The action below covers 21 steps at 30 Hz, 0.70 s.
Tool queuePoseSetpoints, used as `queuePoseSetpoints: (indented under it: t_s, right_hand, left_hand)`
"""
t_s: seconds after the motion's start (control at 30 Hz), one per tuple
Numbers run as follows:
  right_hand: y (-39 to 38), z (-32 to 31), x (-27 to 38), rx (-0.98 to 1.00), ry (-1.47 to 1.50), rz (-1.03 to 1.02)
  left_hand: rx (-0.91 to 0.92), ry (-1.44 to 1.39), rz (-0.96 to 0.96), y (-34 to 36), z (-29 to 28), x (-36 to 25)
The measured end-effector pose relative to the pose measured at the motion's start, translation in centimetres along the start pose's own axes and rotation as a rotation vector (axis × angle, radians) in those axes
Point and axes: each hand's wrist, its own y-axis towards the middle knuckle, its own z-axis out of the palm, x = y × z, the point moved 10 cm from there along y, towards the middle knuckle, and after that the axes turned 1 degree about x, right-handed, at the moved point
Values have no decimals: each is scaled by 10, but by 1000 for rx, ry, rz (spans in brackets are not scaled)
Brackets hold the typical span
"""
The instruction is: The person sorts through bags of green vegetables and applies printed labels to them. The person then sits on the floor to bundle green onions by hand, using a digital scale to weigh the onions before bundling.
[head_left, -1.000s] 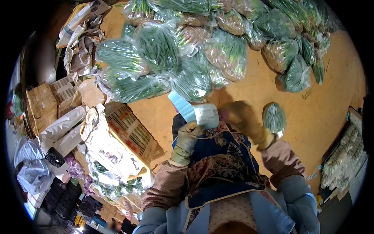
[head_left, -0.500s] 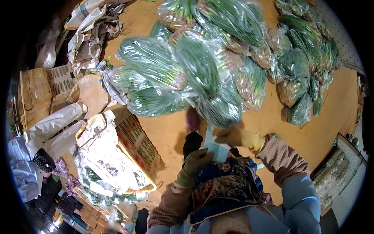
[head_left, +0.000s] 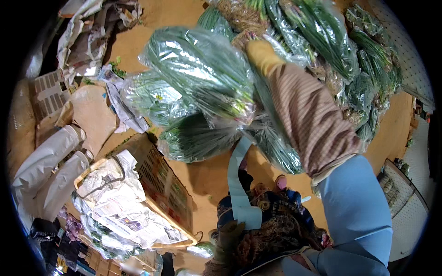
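Low in front of me, my gloved left hand (head_left: 230, 232) is closed on the lower end of a light blue strip (head_left: 237, 177). The strip hangs in a long curve, its upper end beside the gathered ends of the plastic bags. My right hand (head_left: 263, 54), in a yellowish glove, reaches far forward onto the heap, at the root end of a bagged bunch of green onions. Its fingertips are hidden, so its grip does not show. A clear bag of green onions (head_left: 198, 69) lies left of that hand, and another bagged bunch (head_left: 198, 138) sits below it.
More bagged green onions (head_left: 373, 60) lie at the right on the tan floor (head_left: 212, 184). A yellow-rimmed crate (head_left: 161, 179) with newspaper (head_left: 124, 202) stands at my left. Beyond it are white rolls (head_left: 43, 156) and crumpled paper (head_left: 87, 41). A white panel (head_left: 405, 207) borders the right.
My right hand has left the strip and stretched forward onto the bagged onions. My left hand has moved lower with the strip, which now hangs unfolded. The view has shifted.
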Motion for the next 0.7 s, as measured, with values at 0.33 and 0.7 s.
queuePoseSetpoints:
  t_s: [0.33, 0.7]
  right_hand:
    - [-78, -34, -23, 49, 477, -181]
    - [-172, -11, -143, -538, 914, 475]
  left_hand:
    - [32, -214, -73, -1, 15, 4]
    - [-11, 82, 39, -17, 60, 4]
